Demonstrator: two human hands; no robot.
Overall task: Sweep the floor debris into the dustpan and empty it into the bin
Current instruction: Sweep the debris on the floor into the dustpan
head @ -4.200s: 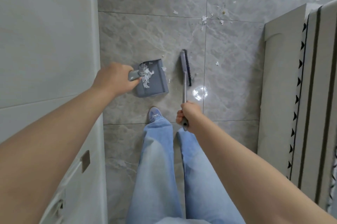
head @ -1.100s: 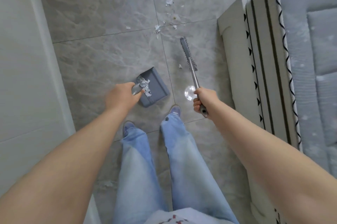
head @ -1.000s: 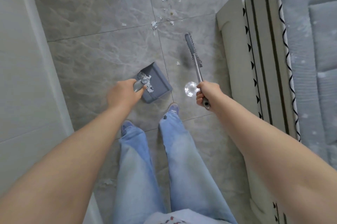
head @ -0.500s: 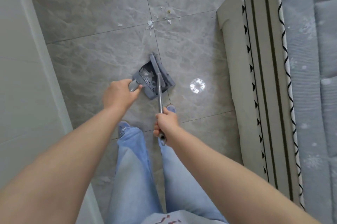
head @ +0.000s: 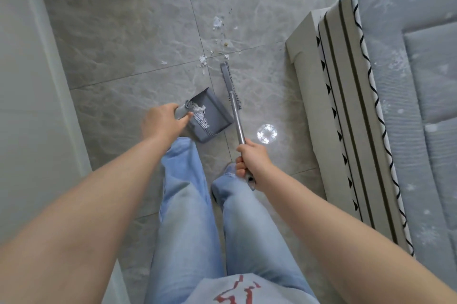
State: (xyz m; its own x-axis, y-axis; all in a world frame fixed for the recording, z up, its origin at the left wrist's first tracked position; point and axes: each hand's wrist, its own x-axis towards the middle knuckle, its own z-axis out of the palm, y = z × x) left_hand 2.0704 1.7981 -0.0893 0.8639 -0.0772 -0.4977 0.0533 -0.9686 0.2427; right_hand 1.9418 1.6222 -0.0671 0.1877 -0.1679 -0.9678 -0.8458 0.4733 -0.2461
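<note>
On a grey marble-tiled floor [head: 128, 31] between a pale wall [head: 27, 105] and a bed [head: 408, 81], the left hand [head: 162, 123] grips a dustpan [head: 214, 113] holding scraps; the right hand [head: 253, 159] clasps the broom [head: 232, 96], paper debris [head: 217, 24] scattered beyond.

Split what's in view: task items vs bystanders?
Job:
- dustpan, held by left hand, scraps already inside
- broom, held by right hand
- paper scraps on the floor beyond the broom head

Bystanders:
- mattress
- bed base
- wall
- light spot

No bin in view.
</note>
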